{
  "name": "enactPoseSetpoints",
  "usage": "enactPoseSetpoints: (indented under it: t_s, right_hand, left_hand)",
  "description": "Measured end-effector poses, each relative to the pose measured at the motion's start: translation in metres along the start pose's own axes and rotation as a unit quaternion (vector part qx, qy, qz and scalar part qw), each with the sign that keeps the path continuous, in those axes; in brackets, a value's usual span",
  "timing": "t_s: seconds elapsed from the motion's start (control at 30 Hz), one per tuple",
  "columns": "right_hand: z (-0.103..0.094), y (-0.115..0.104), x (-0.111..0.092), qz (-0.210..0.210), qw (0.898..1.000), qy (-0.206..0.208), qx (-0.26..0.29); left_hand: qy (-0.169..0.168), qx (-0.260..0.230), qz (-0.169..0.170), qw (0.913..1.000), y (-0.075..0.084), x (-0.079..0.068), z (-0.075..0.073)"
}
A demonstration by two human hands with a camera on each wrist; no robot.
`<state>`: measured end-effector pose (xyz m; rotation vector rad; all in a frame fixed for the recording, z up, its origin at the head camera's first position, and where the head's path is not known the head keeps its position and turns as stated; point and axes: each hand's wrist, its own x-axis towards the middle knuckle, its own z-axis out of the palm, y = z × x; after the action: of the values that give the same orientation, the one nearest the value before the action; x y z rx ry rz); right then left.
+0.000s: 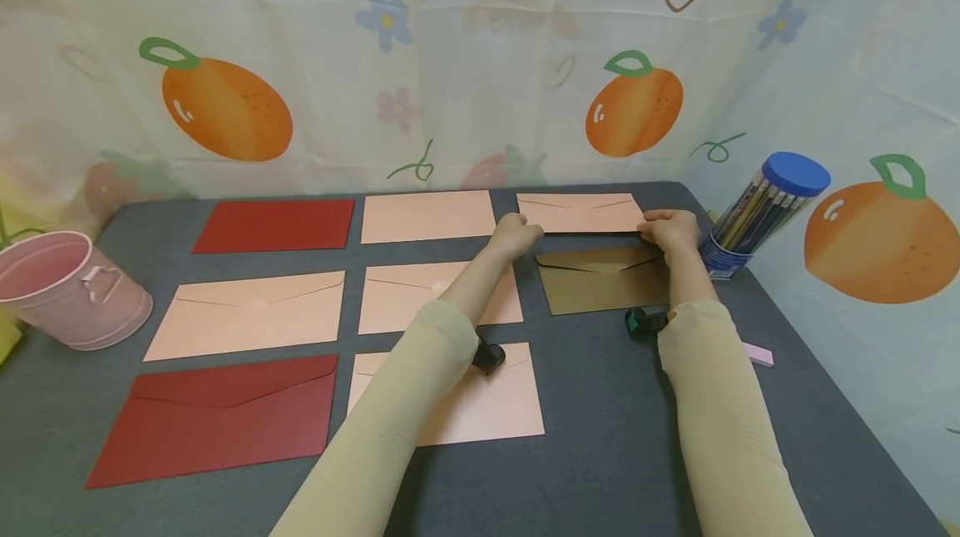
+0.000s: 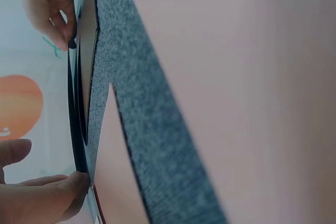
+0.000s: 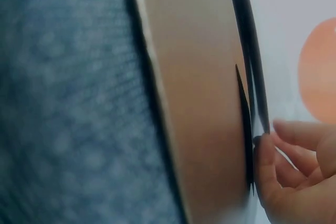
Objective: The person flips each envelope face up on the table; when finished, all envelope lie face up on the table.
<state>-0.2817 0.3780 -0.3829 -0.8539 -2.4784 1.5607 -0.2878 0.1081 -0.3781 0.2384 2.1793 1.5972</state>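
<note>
At the back right, both hands hold a pale pink envelope [image 1: 577,216] by its front corners, flap side up. The left hand [image 1: 516,235] grips the left corner with its fingertips. At the right corner, the right hand [image 1: 670,230] pinches the edge between thumb and fingers. Both wrist views show the envelope nearly edge-on, as a thin dark strip [image 2: 77,129], slightly bowed. An olive-gold envelope [image 1: 603,283] lies just in front of it, under the right wrist. Beneath the left forearm are two more pink envelopes [image 1: 401,303], [image 1: 495,404], partly hidden by the sleeve.
To the left lie a plain red envelope [image 1: 273,226], a pink envelope [image 1: 255,313] and a large red envelope [image 1: 225,412]. Another pink one [image 1: 427,216] sits at back centre. A pink bucket [image 1: 112,295] stands left; a blue-lidded pencil tub [image 1: 797,174] leans right, behind a small pink block [image 1: 759,354].
</note>
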Motion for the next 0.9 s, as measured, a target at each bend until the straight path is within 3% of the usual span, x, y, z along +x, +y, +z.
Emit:
enactPoseSetpoints:
  t_s: [0.3, 0.6, 0.77, 0.9]
  right_hand:
    - [0.005, -0.005, -0.004, -0.002, 0.998, 0.021, -0.051]
    - [0.008, -0.01, -0.008, 0.005, 0.998, 0.033, -0.057]
    - [0.013, -0.016, -0.011, -0.021, 0.998, 0.037, -0.042]
    - [0.019, -0.025, -0.016, -0.048, 0.998, 0.021, -0.033]
  left_hand:
    - [-0.022, -0.002, -0.01, 0.9997, 0.001, 0.002, -0.002]
    - [-0.04, -0.014, -0.008, 0.9991, 0.002, 0.001, -0.006]
    - [-0.039, -0.009, 0.002, 0.9992, 0.008, -0.002, -0.02]
    - [-0.032, -0.04, 0.017, 0.9986, 0.018, -0.006, -0.039]
